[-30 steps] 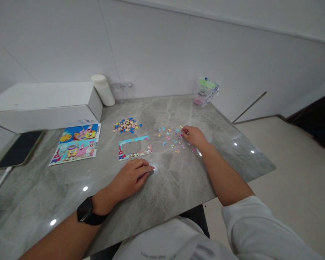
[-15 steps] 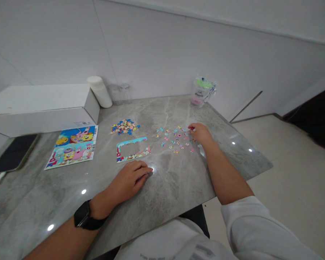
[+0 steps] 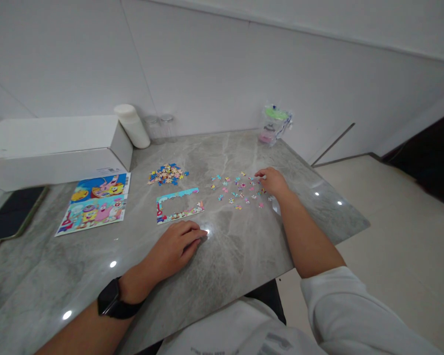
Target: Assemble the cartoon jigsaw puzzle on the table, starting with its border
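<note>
A puzzle frame of joined pieces (image 3: 160, 210), rectangular with a bare middle, lies on the grey marbled table (image 3: 222, 276). Just in front of it my left hand (image 3: 179, 246) rests on the tabletop, holding nothing, its index finger stretched out. Loose puzzle pieces (image 3: 239, 194) are spread to the right of the frame. At their right edge is my right hand (image 3: 273, 181), fingers bent low over the pieces; whether one is between the fingertips is too small to tell. Behind the frame sits a heap of blue, yellow and pink pieces (image 3: 169, 174). A cartoon picture sheet (image 3: 96, 204) lies at the left.
A white box (image 3: 52, 148) and a black phone (image 3: 13, 212) with a cable are at the left. Along the wall stand a white bottle (image 3: 133, 127), two clear glasses (image 3: 160, 129) and a plastic bag (image 3: 274, 125) with green and pink contents.
The view has shifted slightly, moving the table items a little left in the picture. My right hand stays at the right edge of the loose pieces; my left hand rests as before.
</note>
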A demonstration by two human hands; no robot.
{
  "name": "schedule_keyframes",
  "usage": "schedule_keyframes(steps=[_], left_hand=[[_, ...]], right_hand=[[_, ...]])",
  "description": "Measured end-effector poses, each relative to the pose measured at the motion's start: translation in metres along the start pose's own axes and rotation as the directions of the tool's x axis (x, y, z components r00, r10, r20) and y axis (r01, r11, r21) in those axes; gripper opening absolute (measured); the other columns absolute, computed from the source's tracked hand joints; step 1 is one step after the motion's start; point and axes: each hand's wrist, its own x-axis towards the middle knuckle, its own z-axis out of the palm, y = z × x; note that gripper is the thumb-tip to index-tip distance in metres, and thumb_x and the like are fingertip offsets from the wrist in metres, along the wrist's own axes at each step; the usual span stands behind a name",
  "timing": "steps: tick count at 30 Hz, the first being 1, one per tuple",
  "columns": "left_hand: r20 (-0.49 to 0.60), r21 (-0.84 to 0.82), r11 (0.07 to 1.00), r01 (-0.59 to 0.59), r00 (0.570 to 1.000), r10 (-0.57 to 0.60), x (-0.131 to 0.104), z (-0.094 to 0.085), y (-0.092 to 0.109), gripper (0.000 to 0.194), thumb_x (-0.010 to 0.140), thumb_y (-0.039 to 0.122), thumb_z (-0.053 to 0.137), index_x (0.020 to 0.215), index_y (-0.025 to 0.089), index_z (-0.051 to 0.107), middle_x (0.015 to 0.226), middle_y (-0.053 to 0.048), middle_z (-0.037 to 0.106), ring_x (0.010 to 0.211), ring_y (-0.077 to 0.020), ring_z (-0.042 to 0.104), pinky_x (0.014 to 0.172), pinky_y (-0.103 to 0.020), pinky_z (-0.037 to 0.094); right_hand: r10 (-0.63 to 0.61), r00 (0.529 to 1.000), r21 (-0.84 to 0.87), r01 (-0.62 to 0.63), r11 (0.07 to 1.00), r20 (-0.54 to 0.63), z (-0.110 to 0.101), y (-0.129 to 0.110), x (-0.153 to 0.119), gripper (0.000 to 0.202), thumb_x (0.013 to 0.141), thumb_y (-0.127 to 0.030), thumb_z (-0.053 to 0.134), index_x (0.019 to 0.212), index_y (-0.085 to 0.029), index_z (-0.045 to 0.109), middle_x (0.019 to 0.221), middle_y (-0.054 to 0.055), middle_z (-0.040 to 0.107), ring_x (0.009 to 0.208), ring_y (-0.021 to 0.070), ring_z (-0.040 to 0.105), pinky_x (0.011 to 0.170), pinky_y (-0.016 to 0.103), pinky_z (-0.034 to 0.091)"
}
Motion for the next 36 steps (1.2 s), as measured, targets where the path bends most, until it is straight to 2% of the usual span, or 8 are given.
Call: schedule_keyframes(steps=[6,10,17,21,26,36], left_hand=[[-0.028,0.010,1.000,0.002,1.000,-0.002,0.001,-0.001,0.001,0.028,0.106,0.021,0.055,0.125,0.025,0.074,0.118,-0.009,0.071,0.107,-0.0230,0.068,0.094,-0.040,0.057],[-0.027,0.016,1.000,-0.003,1.000,0.003,0.000,0.000,-0.001,0.028,0.106,0.021,0.054,0.126,0.025,0.073,0.119,-0.009,0.071,0.107,-0.0227,0.068,0.094,-0.040,0.057],[-0.014,0.010,1.000,0.001,1.000,-0.001,0.002,-0.002,0.001,0.028,0.106,0.021,0.054,0.126,0.026,0.074,0.119,-0.008,0.072,0.107,-0.0226,0.068,0.094,-0.040,0.057],[-0.015,0.008,1.000,-0.001,1.000,0.001,0.002,-0.003,0.002,0.028,0.106,0.021,0.055,0.125,0.026,0.074,0.117,-0.008,0.072,0.105,-0.0226,0.068,0.092,-0.039,0.057],[-0.007,-0.004,1.000,0.012,1.000,-0.012,0.000,-0.001,0.001,0.028,0.106,0.021,0.055,0.127,0.026,0.073,0.119,-0.008,0.071,0.107,-0.0226,0.068,0.095,-0.039,0.056],[0.012,0.005,1.000,0.013,1.000,-0.013,-0.001,0.000,0.000,0.029,0.107,0.023,0.053,0.128,0.026,0.073,0.120,-0.008,0.071,0.108,-0.0227,0.068,0.095,-0.040,0.057]], right_hand=[[0.071,0.996,-0.008,-0.072,0.997,-0.044,-0.006,0.017,0.002,0.033,0.090,-0.011,0.063,0.115,-0.021,0.082,0.116,0.013,0.077,0.112,0.0269,0.068,0.106,0.039,0.050],[0.102,0.995,-0.027,-0.101,0.995,0.018,-0.009,0.024,0.002,0.032,0.086,-0.008,0.067,0.110,-0.021,0.084,0.113,0.012,0.079,0.107,0.0265,0.070,0.100,0.037,0.052],[0.089,0.993,-0.021,-0.088,0.996,0.072,-0.002,0.017,0.003,0.022,0.085,-0.015,0.073,0.102,-0.023,0.085,0.107,0.011,0.080,0.098,0.0240,0.072,0.092,0.033,0.053],[0.101,0.989,-0.042,-0.097,0.994,0.109,0.000,0.019,0.004,0.020,0.082,-0.013,0.073,0.096,-0.024,0.084,0.102,0.009,0.081,0.094,0.0215,0.072,0.088,0.030,0.054],[0.099,0.989,0.012,-0.101,0.995,0.107,0.001,0.024,0.005,0.018,0.080,-0.012,0.074,0.089,-0.023,0.083,0.100,0.010,0.081,0.092,0.0229,0.073,0.090,0.033,0.054],[0.102,0.989,-0.014,-0.101,0.995,0.103,-0.003,0.020,0.004,0.026,0.082,-0.006,0.067,0.095,-0.022,0.083,0.106,0.011,0.081,0.097,0.0235,0.072,0.091,0.033,0.053]])
